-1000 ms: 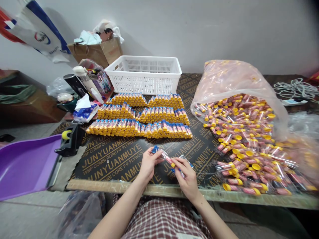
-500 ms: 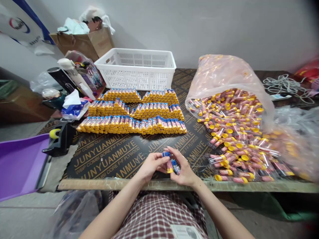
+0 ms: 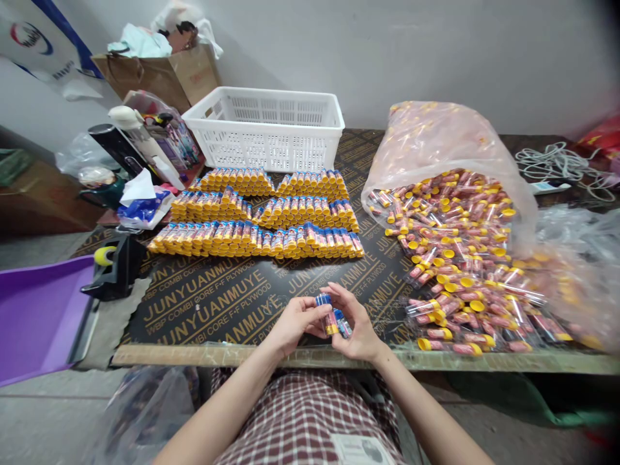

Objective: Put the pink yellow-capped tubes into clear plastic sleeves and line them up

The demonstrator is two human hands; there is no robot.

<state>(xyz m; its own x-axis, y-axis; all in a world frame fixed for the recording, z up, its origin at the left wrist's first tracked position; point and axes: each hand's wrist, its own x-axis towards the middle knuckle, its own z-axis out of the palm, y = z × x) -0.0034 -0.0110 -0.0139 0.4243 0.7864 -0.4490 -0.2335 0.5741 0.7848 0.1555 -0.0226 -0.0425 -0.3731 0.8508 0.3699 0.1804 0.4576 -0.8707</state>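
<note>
In front of me, near the table's front edge, a small clear tube with pink contents, a blue end on top and a yellow cap at the bottom is held tilted. My left hand is closed around its left side, thumb across the front. From the other side my right hand curls in, with fingertips at the blue end and thumb by the yellow cap. Small blue printed pieces show within the right hand's curl; whether they are labels or more tubes I cannot tell.
Stacked rows of blue-and-yellow tubes lie beyond my hands, before a white plastic basket. On the right, loose pink tubes spill from a translucent bag. At left are a black tape dispenser and a purple dustpan-like tray.
The view has shifted slightly, so the table's contents sit a little higher. My hands keep nearly the same hold, with the tube turned very slightly.
</note>
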